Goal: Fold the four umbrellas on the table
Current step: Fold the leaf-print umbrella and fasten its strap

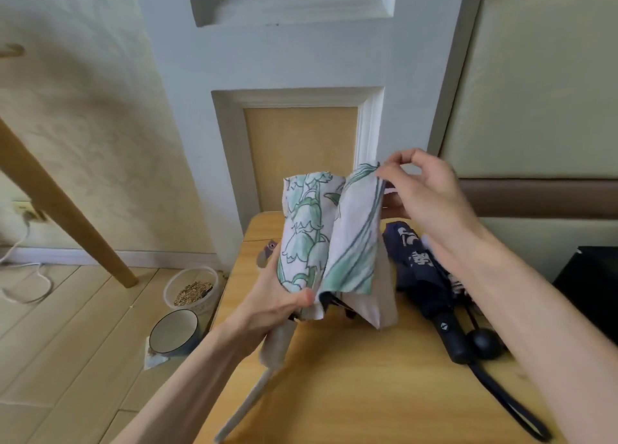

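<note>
navy umbrella (418,276): canopy partly behind right forearm (485,269) | black object (588,286): cut off (right edge) | floral umbrella (311,243): handle blurred

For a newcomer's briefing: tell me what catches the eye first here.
The floral umbrella stands out, held above the wooden table: the left hand grips its lower end, and the right hand pinches a top corner of its cloth. A dark blue umbrella lies on the table to its right.

Matt cloth umbrella (321,243), smooth wooden table (361,376)
</note>
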Demonstrator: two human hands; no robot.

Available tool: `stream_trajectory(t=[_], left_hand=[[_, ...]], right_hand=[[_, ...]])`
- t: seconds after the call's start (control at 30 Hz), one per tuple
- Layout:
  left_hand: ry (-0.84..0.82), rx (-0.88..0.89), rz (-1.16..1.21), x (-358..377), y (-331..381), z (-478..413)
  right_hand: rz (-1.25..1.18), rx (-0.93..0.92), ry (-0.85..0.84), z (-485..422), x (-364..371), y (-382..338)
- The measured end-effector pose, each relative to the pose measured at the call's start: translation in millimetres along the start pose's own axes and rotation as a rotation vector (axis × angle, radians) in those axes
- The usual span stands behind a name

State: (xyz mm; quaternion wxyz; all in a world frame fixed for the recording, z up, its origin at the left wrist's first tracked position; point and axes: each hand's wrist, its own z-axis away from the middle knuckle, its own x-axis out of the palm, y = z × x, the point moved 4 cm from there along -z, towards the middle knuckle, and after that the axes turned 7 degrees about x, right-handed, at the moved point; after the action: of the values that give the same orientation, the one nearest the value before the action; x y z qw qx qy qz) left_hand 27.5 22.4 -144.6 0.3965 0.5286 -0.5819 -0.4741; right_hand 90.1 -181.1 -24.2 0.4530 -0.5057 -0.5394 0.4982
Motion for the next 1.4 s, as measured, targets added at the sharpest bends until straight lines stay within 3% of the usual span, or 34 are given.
stream_trajectory(t=[0.07, 0.23, 0.37, 0.47, 0.53, 0.6, 0.7, 0.87, 1.1, 1.17, 1.33, 1.4], left_hand=[[-0.097, -0.036, -0.043, 7.5, 6.5, 4.8], [-0.162, -0.100, -0.094, 15.1, 13.8, 18.8], [0.010, -0.187, -0.034, 15.3, 13.9, 25.4], [0.118, -0.232, 0.049, 7.9, 15.9, 30.5], [0.142, -0.230, 0.091, 2.0, 18.9, 32.4], [0.143, -0.214, 0.105, -2.8, 22.3, 33.7], [0.121, -0.196, 0.083, -6.1, 24.0, 35.1], [0.064, -0.125, -0.024, -1.0, 26.2, 37.5], [0.101, -0.072, 0.031, 1.0, 31.3, 34.7], [0.124, -0.082, 0.059, 0.6, 28.8, 33.2], [0.141, -0.080, 0.030, -8.1, 31.3, 29.5], [0.130, -0.089, 0.006, -6.6, 31.7, 30.2]], right_hand=[[0.047, 0.046, -0.045, -8.0, 23.5, -8.3], [0.326, 0.086, -0.085, -22.2, 75.7, -19.0], [0.475, 0.120, -0.228, -27.9, 101.5, -22.0], [0.329, 0.083, -0.342, -29.0, 103.8, -30.7], [0.248, -0.076, -0.261, -33.5, 87.5, -43.2], [0.394, -0.218, -0.179, -39.2, 66.7, -50.8], [0.681, -0.136, -0.296, -39.7, 58.9, -36.6], [0.656, -0.222, -0.175, -47.6, 67.8, -19.5], [0.761, -0.209, -0.121, -52.9, 70.2, -18.1], [0.750, -0.161, -0.173, -50.7, 64.9, -21.1], [0.644, 0.211, -0.427, -42.8, 36.1, -8.9], [0.570, 0.255, -0.413, -43.8, 34.7, 1.3]])
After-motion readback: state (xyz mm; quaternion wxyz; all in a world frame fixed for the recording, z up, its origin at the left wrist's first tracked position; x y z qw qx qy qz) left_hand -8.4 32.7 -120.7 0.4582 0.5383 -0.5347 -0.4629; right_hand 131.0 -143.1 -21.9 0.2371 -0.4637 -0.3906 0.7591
